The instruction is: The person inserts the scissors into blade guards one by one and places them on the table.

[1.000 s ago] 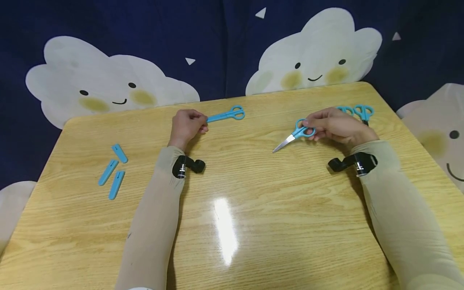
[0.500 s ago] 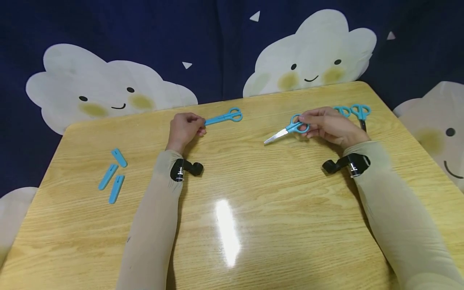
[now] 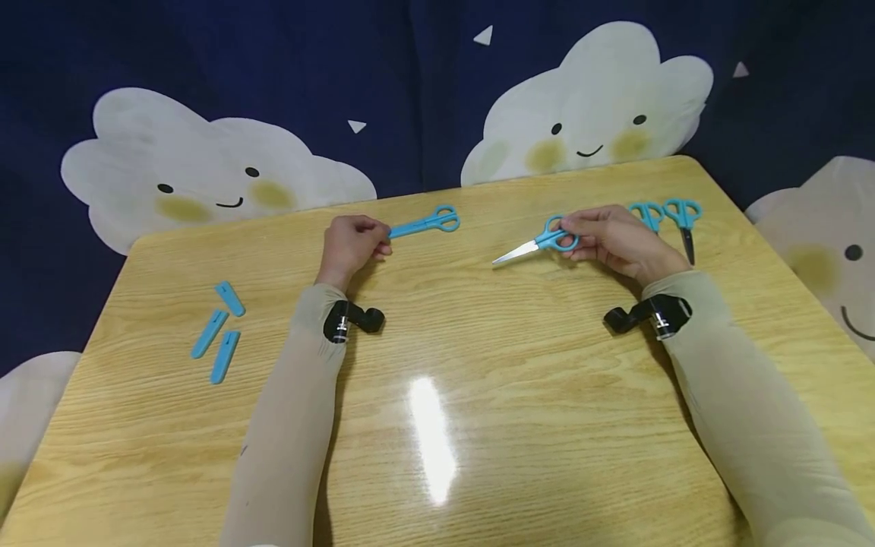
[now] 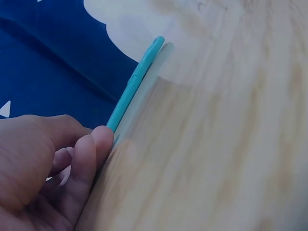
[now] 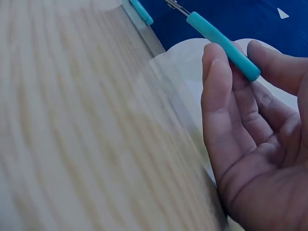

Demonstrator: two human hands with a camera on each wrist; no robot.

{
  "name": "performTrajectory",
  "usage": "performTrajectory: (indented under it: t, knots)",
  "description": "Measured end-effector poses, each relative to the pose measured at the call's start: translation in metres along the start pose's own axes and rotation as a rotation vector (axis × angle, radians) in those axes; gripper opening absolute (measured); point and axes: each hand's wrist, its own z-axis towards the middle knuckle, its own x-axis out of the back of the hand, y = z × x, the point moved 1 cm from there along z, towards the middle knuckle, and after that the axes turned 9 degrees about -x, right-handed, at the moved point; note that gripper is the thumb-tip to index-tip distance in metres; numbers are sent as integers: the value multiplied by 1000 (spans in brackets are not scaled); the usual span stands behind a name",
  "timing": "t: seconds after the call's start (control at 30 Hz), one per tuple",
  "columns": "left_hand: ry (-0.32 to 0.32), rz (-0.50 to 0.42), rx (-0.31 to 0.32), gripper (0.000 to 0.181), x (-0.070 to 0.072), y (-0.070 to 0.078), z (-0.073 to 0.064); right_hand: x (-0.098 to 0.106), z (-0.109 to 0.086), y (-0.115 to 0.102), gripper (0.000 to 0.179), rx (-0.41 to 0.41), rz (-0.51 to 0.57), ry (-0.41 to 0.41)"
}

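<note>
In the head view my left hand (image 3: 352,247) pinches the tip end of a pair of light blue scissors (image 3: 425,224) with a blue cover over the blades. The left wrist view shows these covered scissors (image 4: 130,94) edge-on, low over the tabletop; whether they touch it I cannot tell. My right hand (image 3: 615,239) holds a second pair of scissors (image 3: 547,241) by its blue handle loops, between thumb and fingers. Its bare metal blades are closed and point left, toward the covered pair. In the right wrist view the blue handle (image 5: 224,45) lies between thumb and fingertips.
Three loose blue blade covers (image 3: 225,357) lie on the left of the wooden table (image 3: 547,425). Behind my right hand lie scissors with dark blades (image 3: 687,228) and another blue-handled pair (image 3: 649,216), partly hidden. A dark blue cloud-patterned curtain (image 3: 417,99) hangs behind the table.
The bare scissors in my right hand have moved left and slightly up, their blades turning nearer to level. My left hand still pinches the covered pair in about the same place.
</note>
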Motion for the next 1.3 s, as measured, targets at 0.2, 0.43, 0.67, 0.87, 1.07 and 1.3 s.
performTrajectory:
  t: [0.2, 0.43, 0.67, 0.87, 1.07, 1.3]
  knots:
    - [-15, 20, 0, 24, 1, -2, 3, -1, 5, 3, 26, 21, 9, 26]
    - [-46, 6, 24, 28, 3, -3, 7, -7, 11, 5, 20, 32, 31, 56]
    - [-44, 38, 41, 28, 5, -1, 9, -11, 18, 6, 21, 43, 53, 50]
    - [-54, 75, 28, 29, 12, 1, 7, -16, 22, 7, 22, 39, 47, 45]
    - [-47, 161, -32, 33, 28, 9, 2, -17, 25, 5, 20, 65, 71, 49]
    - [-6, 238, -56, 34, 47, 19, -9, -20, 29, 5, 20, 82, 128, 39]
